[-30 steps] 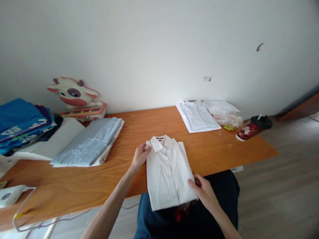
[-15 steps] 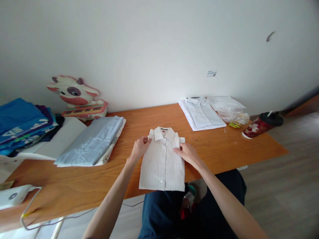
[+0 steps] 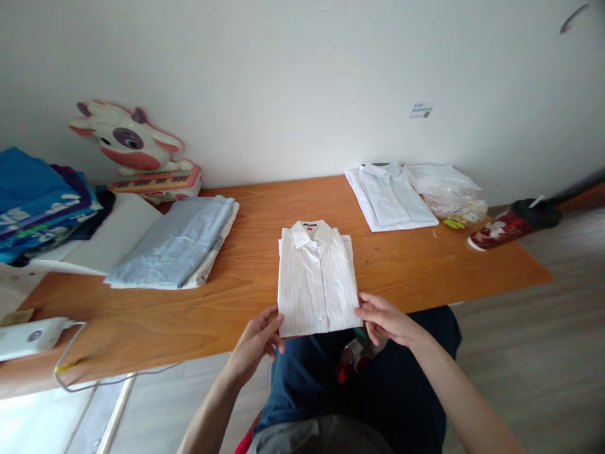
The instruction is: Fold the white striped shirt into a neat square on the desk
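Folded white pinstriped collared shirt | now squared on wooden counter | left hand, right hand moved from collar to pinch bottom corners

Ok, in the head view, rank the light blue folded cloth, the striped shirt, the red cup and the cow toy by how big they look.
1. light blue folded cloth
2. striped shirt, close behind; it lies nearer the camera, so that order is unsure
3. cow toy
4. red cup, lying on its side, smallest
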### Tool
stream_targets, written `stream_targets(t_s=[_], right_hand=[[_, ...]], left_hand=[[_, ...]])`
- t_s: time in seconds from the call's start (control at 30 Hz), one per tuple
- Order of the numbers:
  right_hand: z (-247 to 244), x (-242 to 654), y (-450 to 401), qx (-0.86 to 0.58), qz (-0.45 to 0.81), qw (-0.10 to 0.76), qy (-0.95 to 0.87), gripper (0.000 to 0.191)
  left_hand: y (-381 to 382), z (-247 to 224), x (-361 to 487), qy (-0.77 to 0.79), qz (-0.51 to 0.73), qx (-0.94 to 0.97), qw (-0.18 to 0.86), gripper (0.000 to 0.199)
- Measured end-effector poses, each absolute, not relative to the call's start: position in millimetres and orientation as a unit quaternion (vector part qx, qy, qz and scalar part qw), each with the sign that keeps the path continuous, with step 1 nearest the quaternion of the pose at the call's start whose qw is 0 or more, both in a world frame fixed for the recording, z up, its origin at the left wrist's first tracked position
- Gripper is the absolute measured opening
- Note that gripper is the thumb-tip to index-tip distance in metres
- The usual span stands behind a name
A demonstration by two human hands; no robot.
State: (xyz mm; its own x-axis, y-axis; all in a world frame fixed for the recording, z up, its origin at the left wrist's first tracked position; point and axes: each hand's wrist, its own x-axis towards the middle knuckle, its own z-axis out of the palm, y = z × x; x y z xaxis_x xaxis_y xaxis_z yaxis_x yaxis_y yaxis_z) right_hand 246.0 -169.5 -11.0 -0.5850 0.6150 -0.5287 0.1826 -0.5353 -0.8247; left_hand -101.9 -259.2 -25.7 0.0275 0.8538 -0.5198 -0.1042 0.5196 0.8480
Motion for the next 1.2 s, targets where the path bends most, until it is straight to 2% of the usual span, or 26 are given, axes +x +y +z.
stream_targets(t_s=[0.13,0.27,0.5,0.7,0.97,1.07,1.2], right_hand=[[-18.5,235.8,-194.1,-0.46,0.781,0.195,-0.375,0.05],[-23.0,220.9,-183.9,-0.48,0.779,0.198,-0.351,0.044],[-12.6,216.6,-170.6,-0.415,0.744,0.318,-0.416,0.05],[-32.3,231.7,-215.4,-0.497,0.706,0.217,-0.455,0.059],[-55.6,233.0,-241.1,-0.542,0.645,0.285,-0.457,0.058],[-56.6,240.0,-244.2,-0.541,0.634,0.27,-0.482,0.058],[-55.4,251.4,-238.9,-0.516,0.687,0.186,-0.478,0.057]], left_hand=[[-279.7,-24.6,-85.9,0.571,0.395,0.244,0.677,0.061],[-260.5,-12.7,-79.8,0.537,0.384,0.25,0.708,0.06],[-234.8,-5.5,-77.8,0.56,0.469,0.324,0.601,0.057],[-276.3,-27.7,-73.1,0.671,0.357,0.356,0.544,0.055],[-293.2,-33.8,-61.7,0.722,0.346,0.437,0.41,0.046],[-296.5,-33.7,-57.8,0.721,0.357,0.427,0.413,0.045],[-296.4,-29.5,-61.4,0.699,0.318,0.444,0.462,0.046]])
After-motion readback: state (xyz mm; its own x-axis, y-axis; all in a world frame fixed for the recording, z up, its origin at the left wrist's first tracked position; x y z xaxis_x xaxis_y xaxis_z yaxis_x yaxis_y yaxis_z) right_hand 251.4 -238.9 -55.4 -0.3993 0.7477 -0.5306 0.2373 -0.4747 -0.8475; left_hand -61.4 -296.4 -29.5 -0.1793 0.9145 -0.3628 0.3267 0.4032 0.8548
